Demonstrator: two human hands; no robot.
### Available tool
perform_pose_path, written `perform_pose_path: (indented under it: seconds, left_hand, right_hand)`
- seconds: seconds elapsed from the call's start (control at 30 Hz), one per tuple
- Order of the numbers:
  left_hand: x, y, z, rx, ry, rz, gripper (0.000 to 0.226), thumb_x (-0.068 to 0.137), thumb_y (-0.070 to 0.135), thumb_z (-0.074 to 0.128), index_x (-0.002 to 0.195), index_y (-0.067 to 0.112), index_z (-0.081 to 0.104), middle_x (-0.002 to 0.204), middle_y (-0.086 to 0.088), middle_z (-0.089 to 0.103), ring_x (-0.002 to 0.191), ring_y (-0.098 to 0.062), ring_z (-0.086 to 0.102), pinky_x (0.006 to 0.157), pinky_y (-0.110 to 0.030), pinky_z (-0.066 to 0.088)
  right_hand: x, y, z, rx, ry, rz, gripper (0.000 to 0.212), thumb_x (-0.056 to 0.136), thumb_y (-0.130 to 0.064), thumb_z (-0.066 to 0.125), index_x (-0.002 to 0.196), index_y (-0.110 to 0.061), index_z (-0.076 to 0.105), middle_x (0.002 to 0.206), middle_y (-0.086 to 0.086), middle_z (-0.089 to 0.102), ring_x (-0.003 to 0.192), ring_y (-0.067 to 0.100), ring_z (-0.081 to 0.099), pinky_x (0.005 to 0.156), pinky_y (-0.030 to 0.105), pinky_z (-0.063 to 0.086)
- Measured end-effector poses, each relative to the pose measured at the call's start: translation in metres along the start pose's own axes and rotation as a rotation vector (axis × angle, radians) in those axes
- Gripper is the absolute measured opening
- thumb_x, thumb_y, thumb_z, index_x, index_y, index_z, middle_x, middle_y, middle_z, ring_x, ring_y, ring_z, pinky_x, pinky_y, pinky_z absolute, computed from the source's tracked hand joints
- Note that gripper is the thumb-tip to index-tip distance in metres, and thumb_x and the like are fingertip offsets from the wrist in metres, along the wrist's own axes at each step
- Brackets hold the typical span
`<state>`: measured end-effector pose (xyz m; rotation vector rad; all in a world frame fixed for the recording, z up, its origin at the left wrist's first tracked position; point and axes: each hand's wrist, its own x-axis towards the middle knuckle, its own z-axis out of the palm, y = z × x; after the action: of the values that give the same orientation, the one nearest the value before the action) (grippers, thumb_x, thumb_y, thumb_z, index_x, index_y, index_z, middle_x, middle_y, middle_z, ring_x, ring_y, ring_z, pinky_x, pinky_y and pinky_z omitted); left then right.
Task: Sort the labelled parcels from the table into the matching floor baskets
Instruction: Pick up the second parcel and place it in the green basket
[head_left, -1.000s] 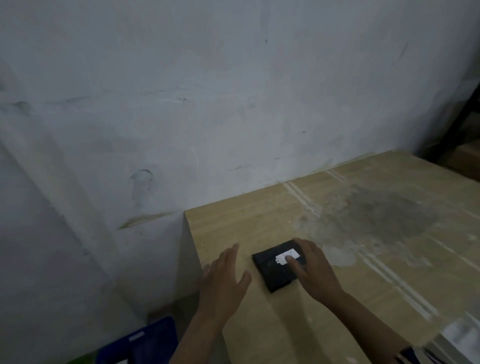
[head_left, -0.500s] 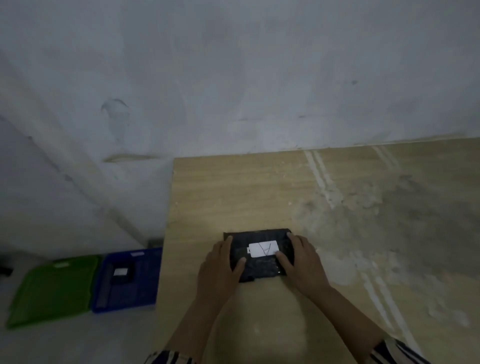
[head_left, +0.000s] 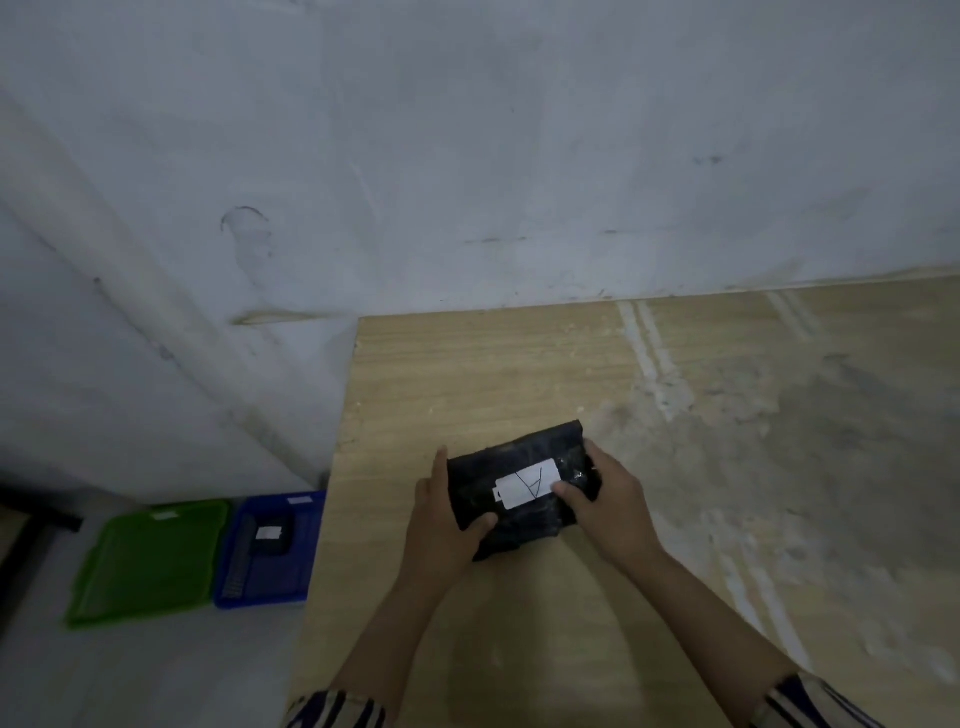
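1. Left hand (head_left: 441, 525) clamped on the left end of a black parcel (head_left: 519, 488), thumb on top, at lower centre of the frame.
2. Right hand (head_left: 610, 501) clamped on the parcel's right end, thumb pressed on the edge of a white label (head_left: 527, 484) marked with a handwritten sign.
3. Parcel on or just above a wooden table (head_left: 675, 441); contact unclear.
4. At lower left, on the floor: blue basket (head_left: 270, 577) holding a second parcel (head_left: 270, 535), just beside a green basket (head_left: 145, 566).
5. Grey wall (head_left: 467, 156) across the top.

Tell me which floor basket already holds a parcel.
The blue basket, beside the table: a black labelled parcel lies inside. The green basket looks empty.
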<state>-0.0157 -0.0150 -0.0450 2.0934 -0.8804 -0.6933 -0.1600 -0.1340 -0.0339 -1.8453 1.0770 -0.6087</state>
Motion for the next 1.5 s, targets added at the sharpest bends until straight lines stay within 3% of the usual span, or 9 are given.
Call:
perform_pose_path:
  seconds: [0.27, 0.4, 0.57, 0.7, 0.87, 1.0, 1.07, 1.23, 1.5]
  left_hand:
    - [-0.007, 0.023, -0.033, -0.015, 0.036, 0.094, 0.074, 0.072, 0.032, 0.073, 0.133, 0.024, 0.031, 0.133, -0.008, 0.041, 0.108, -0.02, 0.047, 0.088, -0.032, 0.043]
    - [-0.002, 0.049, -0.051, 0.152, 0.096, 0.304, 0.065, 0.08, 0.041, 0.062, 0.135, 0.03, 0.028, 0.139, -0.003, 0.039, 0.124, -0.022, 0.036, 0.095, -0.034, 0.03]
    - [-0.012, 0.091, -0.062, 0.206, 0.077, 0.566, 0.073, 0.086, 0.032, 0.056, 0.123, 0.06, -0.001, 0.115, 0.007, 0.048, 0.102, -0.009, 0.039, 0.082, -0.028, 0.035]
    - [-0.02, 0.098, -0.063, 0.218, 0.074, 0.646, 0.05, 0.089, 0.02, 0.053, 0.131, 0.038, 0.033, 0.108, -0.004, 0.055, 0.097, -0.019, 0.051, 0.077, -0.026, 0.042]
    - [-0.024, 0.1, -0.065, 0.075, 0.172, 0.594, 0.028, 0.085, 0.015, 0.057, 0.112, 0.022, 0.054, 0.1, 0.007, 0.054, 0.084, -0.006, 0.052, 0.071, -0.013, 0.044]
    - [-0.029, 0.096, -0.071, -0.153, 0.206, 0.432, 0.025, 0.083, 0.012, 0.061, 0.092, 0.033, 0.051, 0.089, 0.017, 0.054, 0.08, 0.0, 0.054, 0.061, -0.003, 0.044]
    - [-0.031, 0.091, -0.075, -0.272, 0.208, 0.362, 0.027, 0.083, 0.012, 0.061, 0.085, 0.037, 0.05, 0.088, 0.016, 0.057, 0.079, -0.001, 0.057, 0.06, -0.008, 0.048]
    - [-0.039, 0.082, -0.083, -0.531, 0.157, 0.238, 0.025, 0.084, 0.01, 0.059, 0.087, 0.033, 0.05, 0.099, 0.001, 0.061, 0.09, -0.016, 0.063, 0.068, -0.025, 0.056]
    - [-0.042, 0.084, -0.11, -0.16, 0.126, 0.406, 0.04, 0.071, 0.029, 0.074, 0.097, 0.047, 0.049, 0.098, 0.028, 0.053, 0.092, 0.008, 0.049, 0.066, -0.007, 0.039]
  right_hand:
    - [0.001, -0.045, -0.023, 0.125, 0.007, -0.163, 0.045, 0.082, -0.005, 0.058, 0.123, -0.021, 0.049, 0.101, -0.011, 0.058, 0.087, -0.005, 0.055, 0.069, 0.0, 0.043]
    - [0.005, -0.068, -0.033, 0.016, -0.085, -0.293, 0.042, 0.083, -0.006, 0.058, 0.123, -0.017, 0.05, 0.106, -0.008, 0.056, 0.093, 0.008, 0.054, 0.081, 0.018, 0.044]
    - [0.004, -0.098, -0.043, -0.164, -0.208, -0.473, 0.039, 0.083, -0.007, 0.058, 0.121, -0.016, 0.052, 0.096, -0.004, 0.057, 0.087, 0.008, 0.049, 0.07, 0.002, 0.035]
    - [-0.004, -0.107, -0.047, -0.232, -0.214, -0.544, 0.037, 0.083, -0.007, 0.058, 0.117, -0.019, 0.056, 0.102, 0.007, 0.065, 0.087, 0.012, 0.044, 0.073, 0.011, 0.031]
    - [-0.024, -0.108, -0.035, -0.199, 0.048, -0.531, 0.047, 0.075, -0.019, 0.07, 0.118, -0.012, 0.052, 0.131, 0.012, 0.045, 0.121, 0.02, 0.035, 0.101, 0.033, 0.033]
    - [-0.032, -0.102, -0.032, -0.057, 0.144, -0.352, 0.071, 0.077, -0.033, 0.067, 0.133, -0.029, 0.026, 0.142, -0.003, 0.028, 0.13, 0.01, 0.023, 0.103, 0.027, 0.025]
    - [-0.033, -0.098, -0.034, -0.03, 0.14, -0.303, 0.071, 0.078, -0.036, 0.064, 0.134, -0.035, 0.02, 0.137, -0.01, 0.03, 0.127, 0.007, 0.026, 0.104, 0.03, 0.028]
    - [-0.03, -0.102, -0.038, -0.039, 0.114, -0.284, 0.038, 0.086, -0.021, 0.057, 0.123, -0.019, 0.048, 0.111, 0.005, 0.055, 0.107, 0.024, 0.051, 0.091, 0.039, 0.044]
    - [-0.03, -0.124, -0.04, -0.094, -0.017, -0.39, 0.021, 0.085, -0.006, 0.055, 0.105, -0.011, 0.062, 0.092, 0.009, 0.056, 0.089, 0.023, 0.053, 0.078, 0.029, 0.042]
